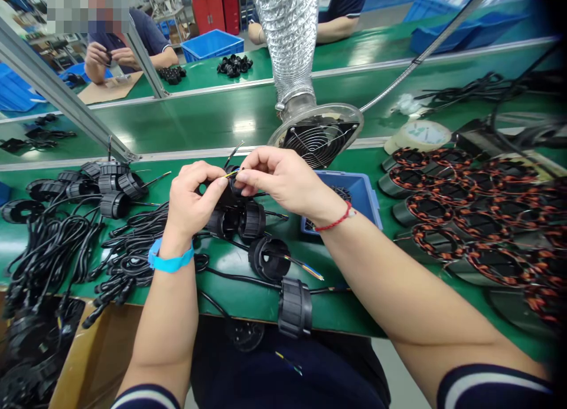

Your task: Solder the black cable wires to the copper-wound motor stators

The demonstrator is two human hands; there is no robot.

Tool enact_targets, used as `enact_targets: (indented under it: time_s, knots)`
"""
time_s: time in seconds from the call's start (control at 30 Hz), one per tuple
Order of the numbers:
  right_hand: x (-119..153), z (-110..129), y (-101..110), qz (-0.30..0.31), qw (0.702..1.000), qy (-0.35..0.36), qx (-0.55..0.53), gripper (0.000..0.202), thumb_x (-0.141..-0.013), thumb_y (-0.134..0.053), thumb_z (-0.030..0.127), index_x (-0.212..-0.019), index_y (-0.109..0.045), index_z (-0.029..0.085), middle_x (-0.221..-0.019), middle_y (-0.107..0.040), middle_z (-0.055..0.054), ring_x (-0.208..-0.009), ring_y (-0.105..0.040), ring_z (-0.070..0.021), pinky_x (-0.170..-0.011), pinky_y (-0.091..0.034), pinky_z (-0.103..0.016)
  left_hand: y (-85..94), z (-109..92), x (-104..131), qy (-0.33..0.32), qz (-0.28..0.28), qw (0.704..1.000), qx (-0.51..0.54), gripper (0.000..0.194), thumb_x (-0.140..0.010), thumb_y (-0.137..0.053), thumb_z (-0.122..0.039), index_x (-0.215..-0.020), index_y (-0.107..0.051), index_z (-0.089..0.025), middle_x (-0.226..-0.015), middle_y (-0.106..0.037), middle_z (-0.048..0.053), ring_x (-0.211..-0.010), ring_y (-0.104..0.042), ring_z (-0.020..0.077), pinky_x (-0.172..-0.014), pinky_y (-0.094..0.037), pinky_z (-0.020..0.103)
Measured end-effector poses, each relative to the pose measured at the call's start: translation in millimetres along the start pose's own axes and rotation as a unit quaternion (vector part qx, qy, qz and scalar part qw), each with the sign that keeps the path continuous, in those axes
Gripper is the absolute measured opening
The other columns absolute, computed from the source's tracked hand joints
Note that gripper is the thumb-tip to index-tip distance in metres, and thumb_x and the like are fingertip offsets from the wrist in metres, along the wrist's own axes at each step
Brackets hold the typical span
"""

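Observation:
My left hand (195,196) pinches a thin yellow-green wire (230,174) between thumb and forefinger. At the wire's other end my right hand (277,175) has its thumb and forefinger pressed together on a small dark part too tiny to identify. Below the hands lie several black ribbed caps with cables run through them. One black cap (269,258) has coloured wires (305,267) coming out of it, and another ribbed cap (295,307) sits at the table's front edge.
A blue bin (370,202) of small dark parts is behind my right wrist. An extractor fan (325,140) hangs ahead. Copper-wound stators (429,208) fill the right; bundled black cables (53,243) lie left. A cardboard box (101,350) is below. Two people sit across the bench.

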State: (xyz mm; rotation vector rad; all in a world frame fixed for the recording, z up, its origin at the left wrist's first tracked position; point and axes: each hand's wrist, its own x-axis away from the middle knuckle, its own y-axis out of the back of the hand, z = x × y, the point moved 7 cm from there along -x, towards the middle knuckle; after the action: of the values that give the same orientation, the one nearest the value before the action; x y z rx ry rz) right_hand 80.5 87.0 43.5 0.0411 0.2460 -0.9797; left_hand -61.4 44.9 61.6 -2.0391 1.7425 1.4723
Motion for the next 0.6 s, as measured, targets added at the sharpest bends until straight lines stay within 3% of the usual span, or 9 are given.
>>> enact_targets:
  time_s: [0.17, 0.6]
  knots:
    - [0.3, 2.5, 8.7, -0.002, 1.000, -0.001, -0.024, 0.045, -0.069, -0.082, 0.053, -0.076, -0.058, 0.015, -0.073, -0.068, -0.002, -0.061, -0.063, -0.0099, -0.059, -0.053, -0.023, 0.7, 3.7, 0.2, 0.037, -0.001, 0.999, 0.027, 0.013, -0.082, -0.063, -0.023, -0.069, -0.065, -0.018, -0.065, -0.061, -0.001, -0.063, -0.052, 0.0132, -0.064, -0.040, 0.029]
    - [1.6, 12.3, 13.1, -0.015, 0.999, 0.046, 0.025, 0.045, -0.071, -0.080, 0.055, -0.076, -0.059, 0.016, -0.069, -0.060, 0.002, -0.062, -0.056, -0.0083, -0.060, -0.047, -0.023, 0.3, 2.0, 0.5, 0.019, 0.017, 1.000, -0.010, 0.016, -0.078, -0.062, -0.024, -0.064, -0.062, -0.019, -0.063, -0.061, -0.001, -0.066, -0.055, 0.0154, -0.070, -0.043, 0.032]
